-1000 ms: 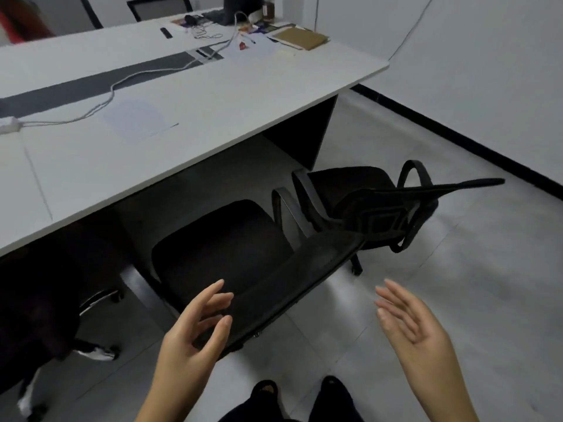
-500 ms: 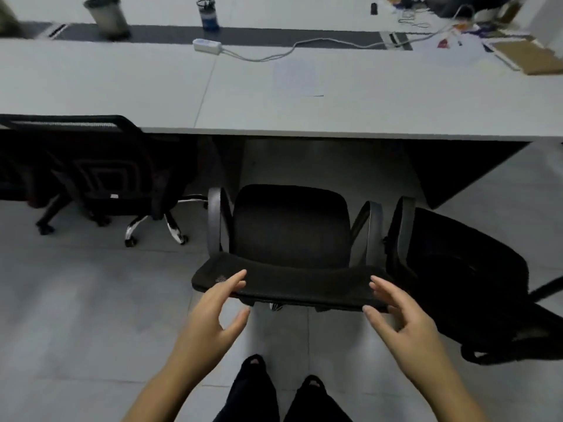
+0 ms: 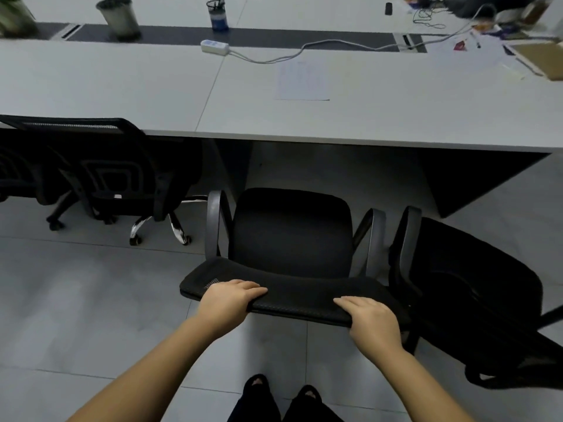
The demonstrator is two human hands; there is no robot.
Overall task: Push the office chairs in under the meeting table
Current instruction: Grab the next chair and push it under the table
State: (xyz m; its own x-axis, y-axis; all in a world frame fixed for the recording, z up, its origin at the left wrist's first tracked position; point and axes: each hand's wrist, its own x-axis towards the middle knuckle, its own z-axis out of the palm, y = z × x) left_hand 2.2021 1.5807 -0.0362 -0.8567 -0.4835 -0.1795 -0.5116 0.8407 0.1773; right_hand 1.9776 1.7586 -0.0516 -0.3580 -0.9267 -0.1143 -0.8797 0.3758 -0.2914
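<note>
Your left hand (image 3: pixel 227 300) lies palm down over the top edge of a black mesh chair back (image 3: pixel 292 295), fingers curled onto its upper face, closed around the rim. Your right hand (image 3: pixel 370 319) grips the same edge toward its other end in the same way. The two hands sit well apart, likely so the push goes evenly through both sides and the chair rolls straight rather than swivelling.

Outward at twelve o'clock from your hands, the chair's black seat (image 3: pixel 292 231) faces the bench (image 3: pixel 380 117), with grey armrests (image 3: pixel 214 223) either side. The front of the seat appears to sit just at the bench edge, so most of the chair is out on the grey tiled floor (image 3: pixel 76 300), not yet tucked in. The gap under the bench straight ahead looks open.

At ten o'clock a second black office chair (image 3: pixel 100 169) stands with its back against the bench edge, seemingly pushed in. At three o'clock a third black chair (image 3: pixel 466 278) sits just beside your chair's right armrest, turned askew and well out; it may snag as you push.

On the bench lie a sheet of paper (image 3: pixel 303 82), a white power strip (image 3: pixel 214 47) with its cable, a pen cup (image 3: pixel 218 15) and a pot (image 3: pixel 119 16).
</note>
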